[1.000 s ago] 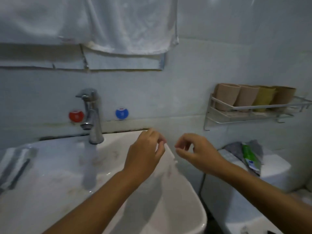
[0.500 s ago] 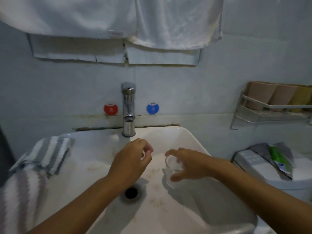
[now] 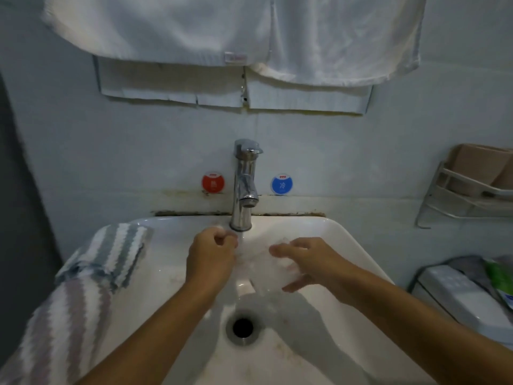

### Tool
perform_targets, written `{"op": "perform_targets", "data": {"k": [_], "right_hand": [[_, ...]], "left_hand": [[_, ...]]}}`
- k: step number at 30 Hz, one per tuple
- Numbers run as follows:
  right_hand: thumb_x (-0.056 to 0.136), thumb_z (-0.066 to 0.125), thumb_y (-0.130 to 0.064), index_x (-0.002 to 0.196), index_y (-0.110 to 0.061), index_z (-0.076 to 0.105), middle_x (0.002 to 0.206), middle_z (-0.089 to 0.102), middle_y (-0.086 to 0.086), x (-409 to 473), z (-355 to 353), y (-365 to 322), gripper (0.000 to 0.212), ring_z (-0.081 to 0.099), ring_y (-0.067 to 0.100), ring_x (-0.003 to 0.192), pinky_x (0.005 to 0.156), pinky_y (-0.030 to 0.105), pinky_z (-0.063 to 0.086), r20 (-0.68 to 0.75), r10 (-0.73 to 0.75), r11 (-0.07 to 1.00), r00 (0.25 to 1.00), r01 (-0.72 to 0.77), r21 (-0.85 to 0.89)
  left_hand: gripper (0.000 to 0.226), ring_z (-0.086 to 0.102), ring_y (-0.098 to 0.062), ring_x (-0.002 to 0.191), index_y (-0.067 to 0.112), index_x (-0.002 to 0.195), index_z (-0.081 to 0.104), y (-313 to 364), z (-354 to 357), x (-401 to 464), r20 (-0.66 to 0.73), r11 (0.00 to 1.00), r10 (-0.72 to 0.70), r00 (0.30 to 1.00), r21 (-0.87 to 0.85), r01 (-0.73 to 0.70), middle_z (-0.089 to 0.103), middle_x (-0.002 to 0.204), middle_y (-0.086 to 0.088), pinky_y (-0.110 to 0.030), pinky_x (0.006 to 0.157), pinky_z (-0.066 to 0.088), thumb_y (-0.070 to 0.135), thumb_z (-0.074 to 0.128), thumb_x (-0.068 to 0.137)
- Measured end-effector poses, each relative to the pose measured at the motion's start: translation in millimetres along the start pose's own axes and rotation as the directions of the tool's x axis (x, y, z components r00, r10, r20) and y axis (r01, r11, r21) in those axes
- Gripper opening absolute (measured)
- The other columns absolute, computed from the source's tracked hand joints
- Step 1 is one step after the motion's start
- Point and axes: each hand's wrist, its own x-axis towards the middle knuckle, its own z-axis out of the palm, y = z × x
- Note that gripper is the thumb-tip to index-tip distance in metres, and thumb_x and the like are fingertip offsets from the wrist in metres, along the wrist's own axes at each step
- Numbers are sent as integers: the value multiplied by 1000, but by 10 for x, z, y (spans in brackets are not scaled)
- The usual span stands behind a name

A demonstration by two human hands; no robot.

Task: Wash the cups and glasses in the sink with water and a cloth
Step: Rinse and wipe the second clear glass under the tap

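My right hand (image 3: 308, 263) holds a clear glass (image 3: 266, 269) over the white sink (image 3: 349, 245), fingers and thumb curled round it. The glass sits under the chrome tap (image 3: 244, 187), and water runs down past it. My left hand (image 3: 211, 254) hovers just left of the stream with its fingers curled; whether it holds anything cannot be told. A striped cloth (image 3: 91, 270) lies draped over the sink's left rim.
A wall rack (image 3: 466, 195) at the right holds tan cups (image 3: 480, 168). White towels (image 3: 222, 34) hang above the tap. Red and blue round stickers flank the tap. A white unit (image 3: 455, 290) with a green tube stands at the right. The drain (image 3: 243, 327) lies below my hands.
The view swung from the rack toward the sink. My right hand took up the clear glass and brought it under the running tap; my left hand moved in beside the stream.
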Motion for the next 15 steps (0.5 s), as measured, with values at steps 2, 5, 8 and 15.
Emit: {"op": "perform_targets", "data": {"k": [2,5,8,15], "right_hand": [[84,73,-42,112,-18,63,115,59,7,34,139,-137,38,73,28,81,78,39,62,37,97,976,995,-102,193],[86,71,-40,114,-18,60,115,54,10,66,324,-288,37,73,32,80,68,35,62,96,153,912,984,-178,370],[85,71,-40,102,-18,58,110,52,8,87,465,-308,30,69,35,89,63,33,61,118,182,859,976,-216,463],[88,68,-40,116,-14,57,110,52,7,145,514,-126,40,62,34,97,77,41,62,118,172,817,978,-209,538]], "left_hand": [[22,66,-27,78,21,79,66,48,-49,9,-38,1000,2,999,-28,-3,68,83,-2,-48,77,58,14,53,95],[18,65,-23,78,20,86,66,126,-112,-10,-112,996,55,992,-61,-62,67,85,0,-44,73,57,16,52,96],[15,58,-7,73,19,90,63,248,-209,-50,-326,980,195,925,39,-193,63,84,6,-13,59,42,19,50,98],[25,61,-2,72,19,116,62,691,-300,14,-316,794,598,736,106,-599,62,85,11,-9,61,48,32,59,96]]}}
